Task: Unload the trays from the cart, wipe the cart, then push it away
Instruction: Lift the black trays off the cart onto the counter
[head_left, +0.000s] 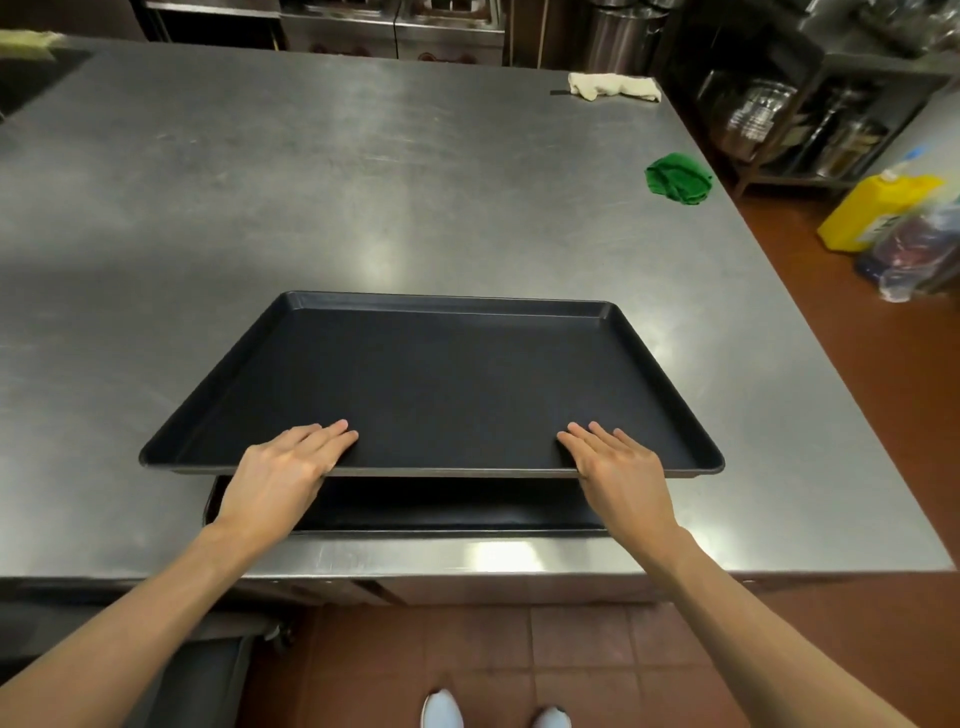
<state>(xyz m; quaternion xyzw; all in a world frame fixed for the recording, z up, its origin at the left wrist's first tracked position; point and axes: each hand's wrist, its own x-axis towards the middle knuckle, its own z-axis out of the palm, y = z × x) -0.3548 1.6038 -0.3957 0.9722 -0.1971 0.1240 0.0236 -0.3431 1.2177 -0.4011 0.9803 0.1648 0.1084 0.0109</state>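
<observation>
A large black tray hangs just above the steel table, near its front edge. My left hand grips the tray's near rim at the left, fingers lying flat on its inside. My right hand grips the same rim at the right in the same way. Under the held tray lies a second black tray flat on the table; only its near strip shows. A dark cart shows partly at the lower left, below the table edge.
A green cloth lies near the table's right edge, a cream cloth at the far right corner. A yellow jug and bagged items stand on the floor at the right. Steel shelving and pots line the back.
</observation>
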